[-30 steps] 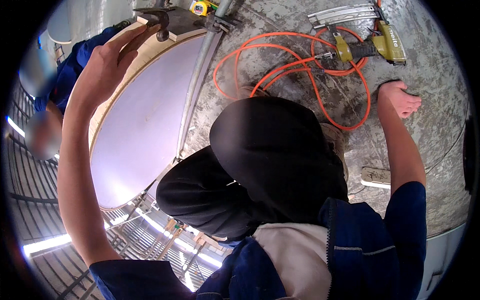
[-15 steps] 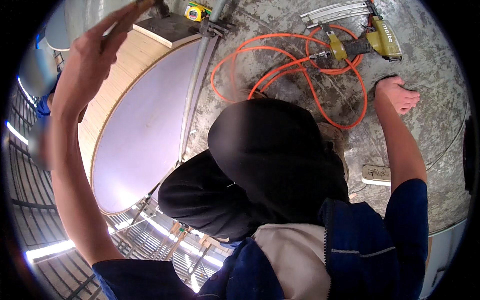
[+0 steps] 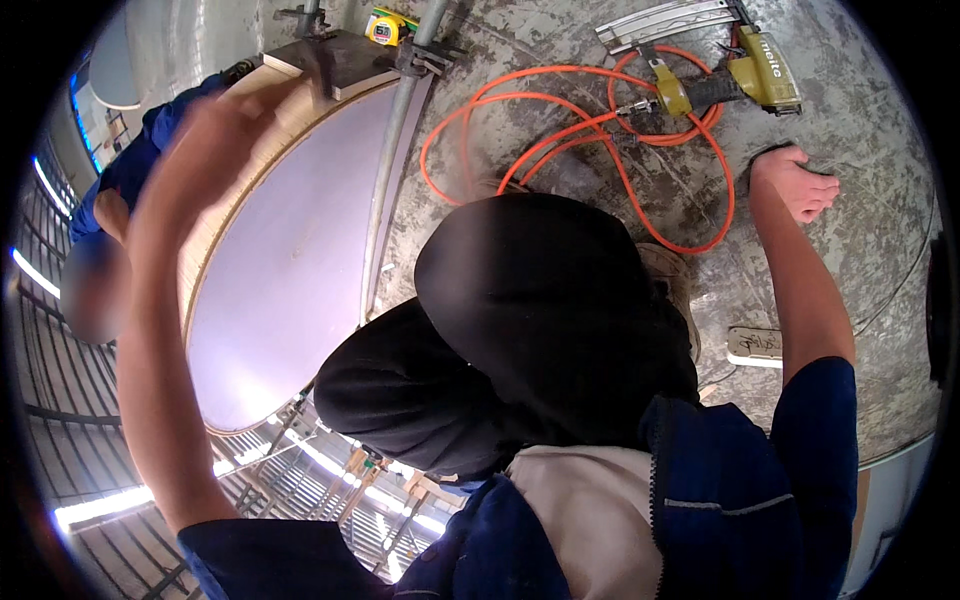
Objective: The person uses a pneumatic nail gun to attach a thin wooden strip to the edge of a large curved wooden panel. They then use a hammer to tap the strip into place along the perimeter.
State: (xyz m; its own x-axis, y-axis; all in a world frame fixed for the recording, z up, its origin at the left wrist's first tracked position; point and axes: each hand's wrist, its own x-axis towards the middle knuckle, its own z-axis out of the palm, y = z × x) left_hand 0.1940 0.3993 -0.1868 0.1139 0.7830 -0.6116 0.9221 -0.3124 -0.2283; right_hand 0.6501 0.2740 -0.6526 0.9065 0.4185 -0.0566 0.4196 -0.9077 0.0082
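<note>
My left hand (image 3: 215,140) is raised at the upper left, smeared by motion, with its fingers wrapped round the handle of a hammer. The dark hammer head (image 3: 319,75) is blurred over a dark-faced plywood block (image 3: 352,62). That block lies at the far end of a large curved wooden piece with a pale lilac face (image 3: 290,260). A metal pipe clamp (image 3: 392,150) runs along the piece's right side. Far to the right, my right hand (image 3: 800,188) rests on the concrete floor with curled fingers. A dark edge shows beside it; whatever it holds, if anything, is hidden.
A yellow-green nail gun (image 3: 762,80) lies near my right hand, its orange air hose (image 3: 560,125) looped across the floor. A yellow tape measure (image 3: 384,30) sits by the clamp. A pale power strip (image 3: 755,345) lies near my right forearm. Another person's blue sleeve (image 3: 150,150) is at far left.
My left hand and the hammer have come down and toward the block. The other person's blue sleeve shows more behind my arm. My right hand stays in place.
</note>
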